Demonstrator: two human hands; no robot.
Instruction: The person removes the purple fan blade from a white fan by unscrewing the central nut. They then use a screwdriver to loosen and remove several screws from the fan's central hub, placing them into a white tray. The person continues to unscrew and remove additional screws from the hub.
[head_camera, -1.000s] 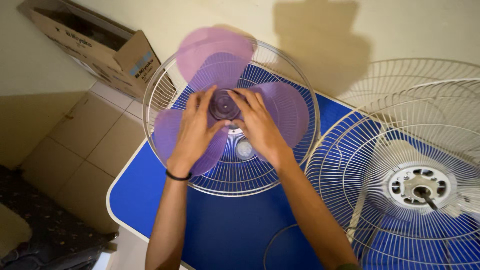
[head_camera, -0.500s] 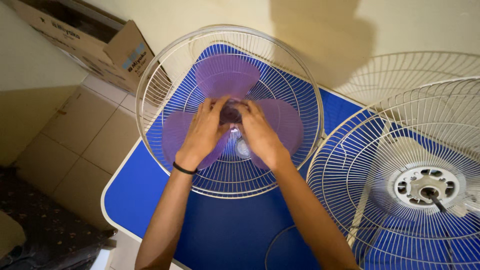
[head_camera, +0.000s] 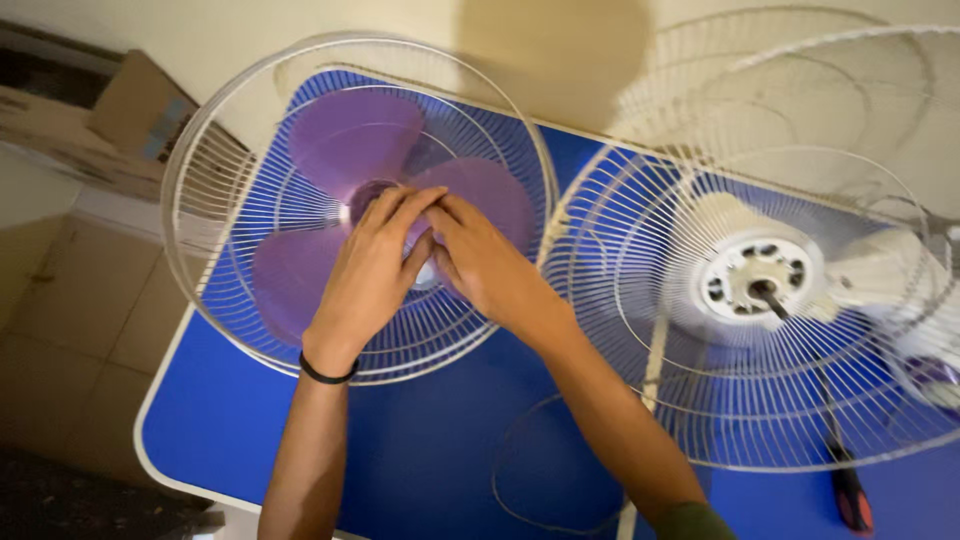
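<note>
A translucent purple three-blade fan propeller (head_camera: 350, 135) lies inside a white wire fan guard (head_camera: 190, 160) on a blue table (head_camera: 420, 450). My left hand (head_camera: 365, 275), with a black band on its wrist, and my right hand (head_camera: 485, 260) both rest over the propeller's hub, fingers curled together and touching at the tips. The hub itself is hidden under my fingers. To the right stands a fan body with its rear wire guard (head_camera: 640, 380) and a white motor face with a bare shaft (head_camera: 762, 283).
Another white wire guard (head_camera: 800, 70) leans against the wall behind the fan. A red-and-black screwdriver (head_camera: 848, 490) lies on the table at the right. A thin wire ring (head_camera: 515, 480) sits near the front. A cardboard box (head_camera: 120, 120) stands on the tiled floor at the left.
The propeller has come down from above the guard and now lies inside it. Both hands stayed on the hub. The view has shifted left and closer.
</note>
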